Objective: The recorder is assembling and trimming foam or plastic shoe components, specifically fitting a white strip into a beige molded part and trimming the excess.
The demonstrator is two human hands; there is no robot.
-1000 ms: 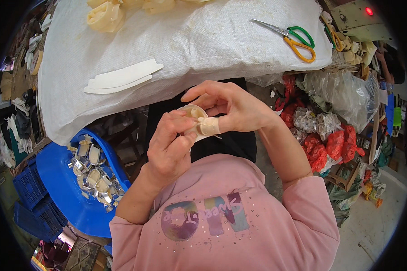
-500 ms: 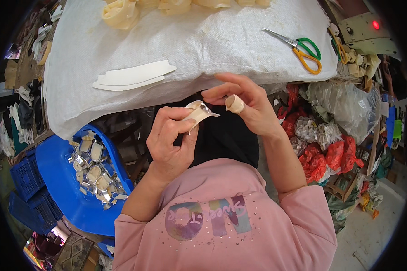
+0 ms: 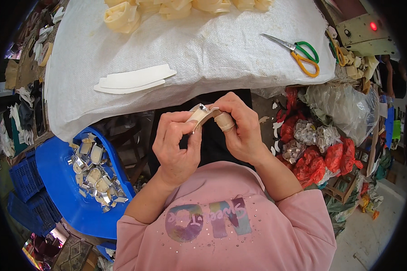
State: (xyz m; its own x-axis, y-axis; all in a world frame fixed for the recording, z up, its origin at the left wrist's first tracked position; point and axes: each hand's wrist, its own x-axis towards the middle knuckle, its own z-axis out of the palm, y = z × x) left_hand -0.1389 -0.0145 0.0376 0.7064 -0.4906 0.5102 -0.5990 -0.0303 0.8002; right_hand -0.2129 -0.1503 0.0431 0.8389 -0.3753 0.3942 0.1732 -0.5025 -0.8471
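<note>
Between my two hands is a small curved cream piece (image 3: pixel 204 115) with a shiny silver part at its top. My left hand (image 3: pixel 176 142) pinches its lower left side between thumb and fingers. My right hand (image 3: pixel 243 128) is closed around its right end, where a cream flap bends over; the fingertips partly hide it. A cream wrap (image 3: pixel 224 121) covers the right thumb. Several similar silver and cream pieces (image 3: pixel 95 174) lie heaped in the blue plastic basin (image 3: pixel 72 212) at my left.
White woven sheeting (image 3: pixel 203 54) covers the table ahead. On it lie white curved strips (image 3: pixel 135 79), green-and-orange-handled scissors (image 3: pixel 298 53) and several cream rolled bands (image 3: pixel 122 18) at the far edge. Red plastic bags (image 3: pixel 334 156) and clear bags (image 3: pixel 343 106) crowd the right side.
My right hand has come down and left from its spread pose, closing on the right end of the cream piece. My left hand keeps its hold.
</note>
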